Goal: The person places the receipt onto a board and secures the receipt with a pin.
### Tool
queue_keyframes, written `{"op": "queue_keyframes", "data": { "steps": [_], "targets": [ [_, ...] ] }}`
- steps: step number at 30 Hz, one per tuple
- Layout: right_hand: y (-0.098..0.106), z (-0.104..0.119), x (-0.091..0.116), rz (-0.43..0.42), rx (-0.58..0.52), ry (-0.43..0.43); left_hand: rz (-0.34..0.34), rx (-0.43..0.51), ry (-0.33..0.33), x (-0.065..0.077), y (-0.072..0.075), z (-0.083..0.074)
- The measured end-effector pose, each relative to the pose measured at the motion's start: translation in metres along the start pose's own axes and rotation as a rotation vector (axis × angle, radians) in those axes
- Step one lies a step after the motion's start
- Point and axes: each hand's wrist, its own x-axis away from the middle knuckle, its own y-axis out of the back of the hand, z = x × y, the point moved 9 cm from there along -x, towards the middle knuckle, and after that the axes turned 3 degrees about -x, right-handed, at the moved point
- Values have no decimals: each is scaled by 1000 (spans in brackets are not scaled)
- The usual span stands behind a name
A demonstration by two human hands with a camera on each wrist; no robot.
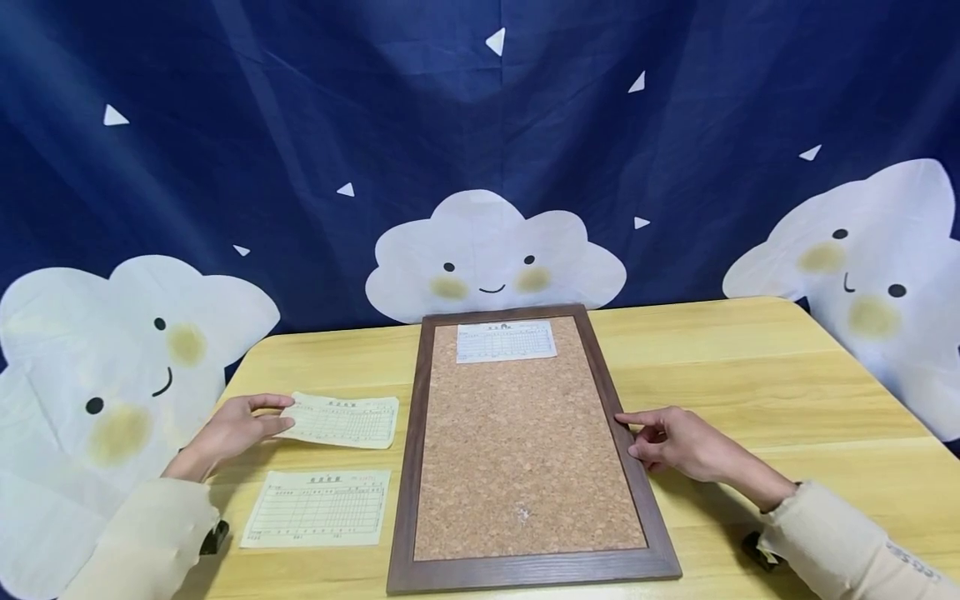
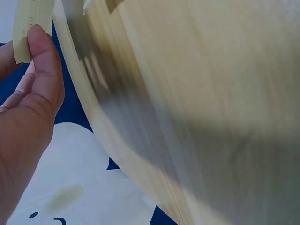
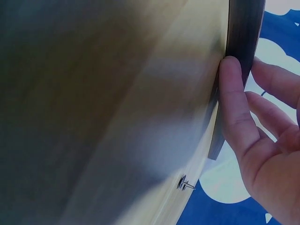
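My left hand pinches the left end of a printed paper form, thumb and fingertips on its edge. In the left wrist view, the form's end shows between thumb and fingers. A second form lies flat on the table, nearer to me. A cork board with a dark brown wooden frame rests in the middle, and another form lies at its top. My right hand grips the frame's right side, index finger on top. In the right wrist view, the thumb presses the frame.
A pale wooden table carries everything. Behind it hangs a dark blue curtain with white clouds. A small whitish cluster sits low on the cork. In the right wrist view, a small metallic pin-like thing shows near the table's edge.
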Motion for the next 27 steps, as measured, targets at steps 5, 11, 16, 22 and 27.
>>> {"op": "queue_keyframes", "data": {
  "steps": [5,11,16,22,27],
  "targets": [
    [-1,-1,0,3,-3,-3,-15,-30,-10,2,5,-3],
    [0,-2,-1,2,-4,-10,-51,-42,-28,3,10,-7],
    [0,-1,-1,0,2,-13,-85,-29,-51,4,13,-12],
    [0,0,-1,-2,12,-5,-96,-19,-69,4,14,-15],
    [0,0,-1,1,8,1,-96,27,-84,5,13,-21]
  ]
}}
